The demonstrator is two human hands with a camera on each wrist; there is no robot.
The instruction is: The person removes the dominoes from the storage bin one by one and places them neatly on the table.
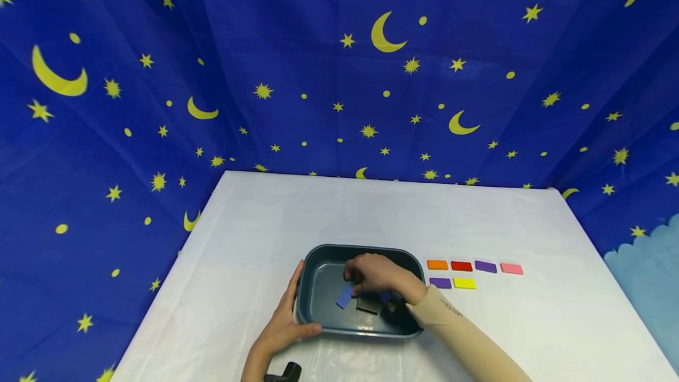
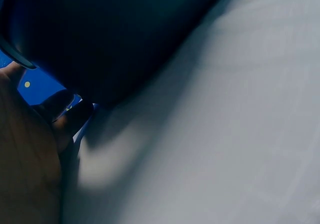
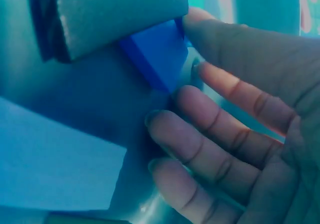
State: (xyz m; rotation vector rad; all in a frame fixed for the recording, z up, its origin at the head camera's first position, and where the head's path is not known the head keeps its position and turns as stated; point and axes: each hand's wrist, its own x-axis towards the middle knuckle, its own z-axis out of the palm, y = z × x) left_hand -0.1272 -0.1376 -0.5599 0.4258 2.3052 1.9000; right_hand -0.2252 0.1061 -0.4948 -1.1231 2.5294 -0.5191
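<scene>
A dark teal plastic tub (image 1: pixel 323 332) sits on the table. My left hand (image 1: pixel 286 318) grips its left front corner, fingers along the outer left wall and thumb at the front rim. In the left wrist view, the fingers meet the tub's dark side (image 2: pixel 125 33). Inside the tub, my right hand (image 1: pixel 378 276) has its fingers loosely bent and spread beside a small blue tile (image 1: pixel 344 297). The right wrist view shows the thumb (image 3: pixel 220 36) right at the edge of a dark block (image 3: pixel 120 13), which overlaps a blue piece (image 3: pixel 160 51).
Right of the tub lie an orange tile (image 1: pixel 437 264), a red tile (image 1: pixel 461 266), two purple tiles (image 1: pixel 485 266), a pink tile (image 1: pixel 511 268) and a yellow tile (image 1: pixel 464 283). A pale piece (image 3: pixel 55 159) lies near the right fingers. Blue star-patterned cloth (image 1: pixel 297 63) hangs behind the white table (image 1: pixel 254 223).
</scene>
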